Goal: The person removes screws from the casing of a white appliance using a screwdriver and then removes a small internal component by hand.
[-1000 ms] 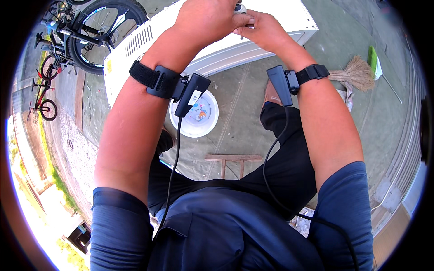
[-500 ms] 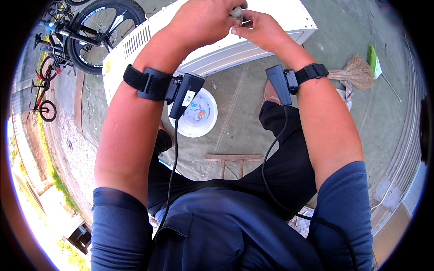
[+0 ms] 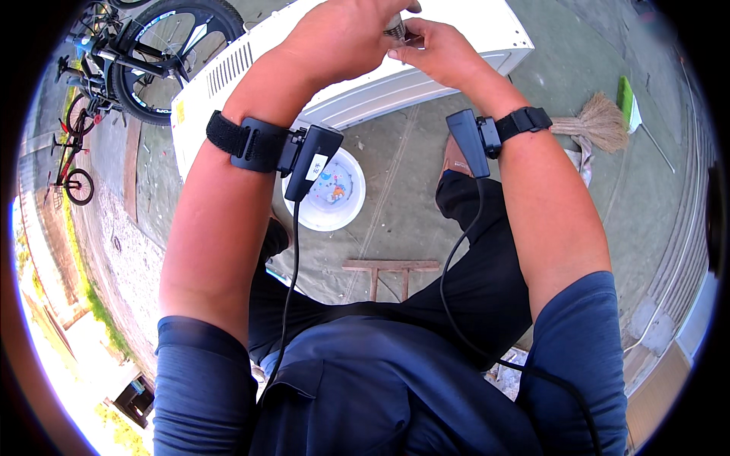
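Observation:
Both my hands meet over a large white metal casing (image 3: 334,106) at the top of the view. My left hand (image 3: 346,38) is closed, its fingers wrapped about a small greyish metal piece (image 3: 395,29) that looks ridged on its side. Thumb and forefinger of my right hand (image 3: 441,53) pinch close together at the lower end of that same piece. Most of the piece is hidden by my fingers, so its kind cannot be made out. A row of slots marks the left part of the casing.
Between my feet and the casing stands a white basin (image 3: 325,226) with a coloured pattern inside. A small wooden stool (image 3: 391,266) is below me. To the right lie a straw broom (image 3: 604,125) and a green dustpan (image 3: 626,99); bicycles (image 3: 148,64) stand at the left.
My left hand's fingers have shifted slightly on the small piece, and its ridged side now shows where a rounded pale part was visible. My forearms have hardly moved.

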Demonstrator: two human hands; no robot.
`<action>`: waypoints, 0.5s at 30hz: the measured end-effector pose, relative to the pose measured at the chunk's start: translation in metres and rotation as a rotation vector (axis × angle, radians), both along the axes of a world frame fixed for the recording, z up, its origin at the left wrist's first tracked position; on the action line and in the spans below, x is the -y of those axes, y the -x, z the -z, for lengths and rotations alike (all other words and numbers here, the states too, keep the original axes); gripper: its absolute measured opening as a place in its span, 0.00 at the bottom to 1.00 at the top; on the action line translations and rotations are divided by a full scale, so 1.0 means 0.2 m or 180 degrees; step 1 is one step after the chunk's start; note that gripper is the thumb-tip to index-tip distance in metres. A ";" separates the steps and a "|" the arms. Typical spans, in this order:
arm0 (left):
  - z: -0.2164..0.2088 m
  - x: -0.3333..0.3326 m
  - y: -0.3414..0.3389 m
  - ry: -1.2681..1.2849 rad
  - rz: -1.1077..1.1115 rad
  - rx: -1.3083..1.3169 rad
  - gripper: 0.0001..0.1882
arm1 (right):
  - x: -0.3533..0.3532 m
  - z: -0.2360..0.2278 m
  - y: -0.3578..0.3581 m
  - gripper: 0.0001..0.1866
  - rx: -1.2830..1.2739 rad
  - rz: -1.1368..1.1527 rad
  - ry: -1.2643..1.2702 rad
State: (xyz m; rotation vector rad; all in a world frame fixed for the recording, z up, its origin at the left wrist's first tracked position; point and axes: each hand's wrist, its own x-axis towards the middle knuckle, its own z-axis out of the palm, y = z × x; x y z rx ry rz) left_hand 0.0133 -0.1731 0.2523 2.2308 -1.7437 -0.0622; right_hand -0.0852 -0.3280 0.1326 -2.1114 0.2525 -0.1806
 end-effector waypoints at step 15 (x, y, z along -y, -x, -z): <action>-0.03 0.02 0.02 -0.0766 -0.0593 0.0131 0.19 | 0.06 0.11 0.06 0.23 -0.0449 -0.0093 0.0156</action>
